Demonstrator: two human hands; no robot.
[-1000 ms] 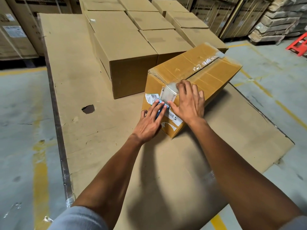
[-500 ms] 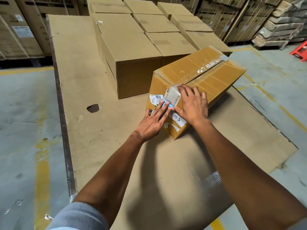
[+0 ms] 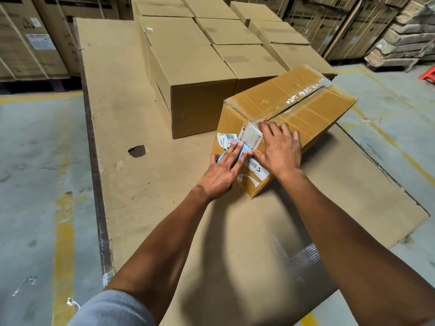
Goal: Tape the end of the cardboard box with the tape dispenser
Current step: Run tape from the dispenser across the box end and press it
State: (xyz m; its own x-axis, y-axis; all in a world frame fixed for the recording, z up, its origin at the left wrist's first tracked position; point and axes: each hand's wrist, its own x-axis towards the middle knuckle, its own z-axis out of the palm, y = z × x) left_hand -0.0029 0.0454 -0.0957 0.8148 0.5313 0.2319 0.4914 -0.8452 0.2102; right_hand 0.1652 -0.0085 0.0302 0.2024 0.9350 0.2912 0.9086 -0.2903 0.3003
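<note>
The cardboard box [image 3: 294, 107] sits angled on a flat cardboard surface [image 3: 117, 114], just beside a block of plain boxes [image 3: 195, 74]; bare surface lies open toward the person and to the left. Both arms reach forward. The left hand [image 3: 223, 170], fingers extended together, presses a blue tape dispenser [image 3: 243, 147] against the box's near end. The right hand [image 3: 280, 147], fingers spread, lies flat over the clear tape [image 3: 250, 135] at the top edge.

Your left hand [image 3: 223, 171] pressing the blue tape dispenser [image 3: 237, 152] against the cardboard box [image 3: 303, 109] end, your right hand [image 3: 280, 148] flat on clear tape [image 3: 250, 135] — brown cartons [image 3: 200, 74] behind.
</note>
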